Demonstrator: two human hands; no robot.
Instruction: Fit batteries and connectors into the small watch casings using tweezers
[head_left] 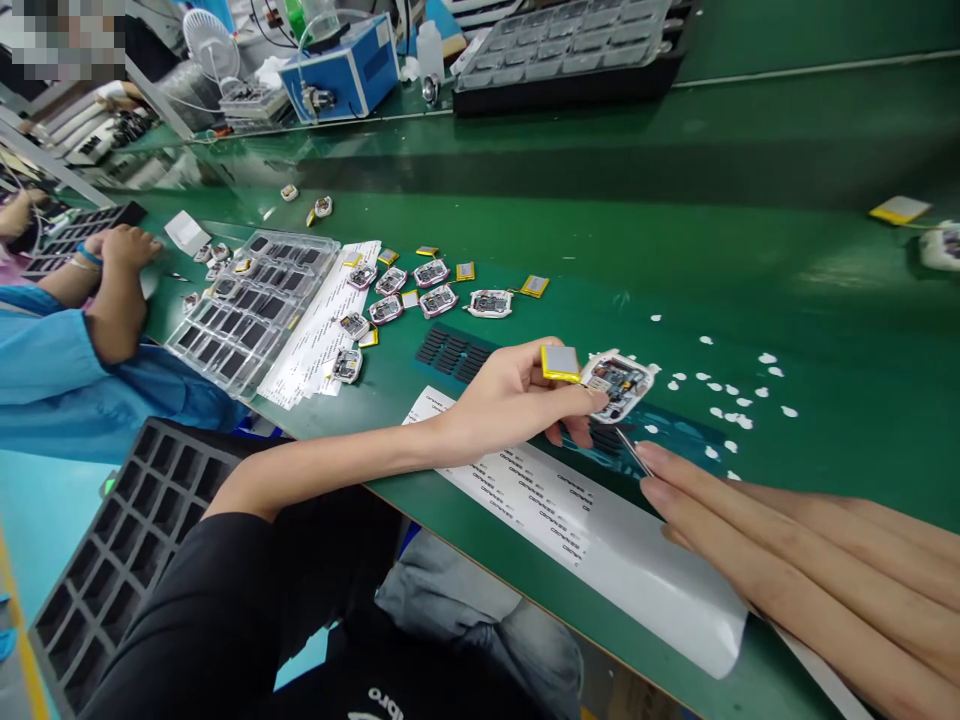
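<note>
I see my left hand (517, 395) grasping a small circuit board in a white frame (621, 385) between thumb and fingers, just above the green counter (750, 270), near its front edge. A small battery with yellow edge (560, 363) sits on top of my thumb, touching the board. My right hand (787, 560) comes from the right side with long fingers stretched flat and together; it pinches thin metal tweezers (634, 452), and the tip points up at the lower side of the board. Under both hands lies a long white label sheet (600, 540) with printed text, which hangs a little over the front edge of the counter.

Toward the middle of the counter there is a group of similar boards with batteries (431, 290), and left of them a clear plastic tray (251, 305) with dark parts in its compartments. Many small white paper bits (739, 400) are scattered on the counter to the right of the board. At the left edge another person in a blue sleeve (67, 360) rests a hand (127, 245) on the counter. A black empty-cell tray (127, 540) stands below the front edge, beside my left arm. At the far edge I see a blue machine (349, 70).
</note>
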